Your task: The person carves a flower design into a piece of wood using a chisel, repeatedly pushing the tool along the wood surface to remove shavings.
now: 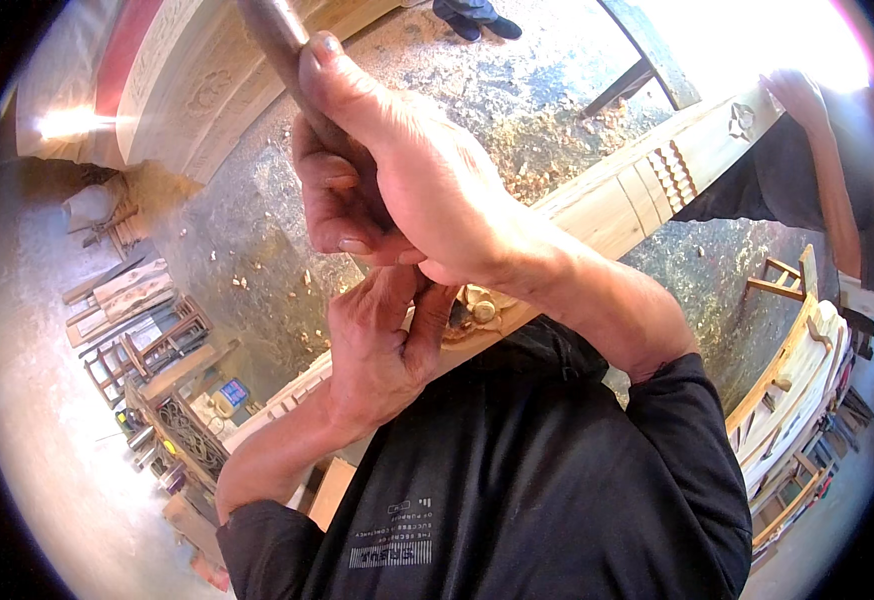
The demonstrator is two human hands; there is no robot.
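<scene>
My right hand is wrapped round a thick dark brown rod-like handle, its thumb lying along the shaft. The rod slants up to the far left; its lower end is hidden by my hands. Just below, my left hand is closed with fingers and thumb pressed together, and what it grips is hidden. Both hands are over a long pale wooden beam. Beside my left fingers, a rounded carved relief shows on the beam. Farther along, the beam has rows of carved notches and a carved flower shape.
At the far right, another person's hand rests on the beam's end. Someone's dark shoes are at the top. Wood shavings litter the floor. Carved panels lean at upper left; frames, tools and a yellow jug stand at left.
</scene>
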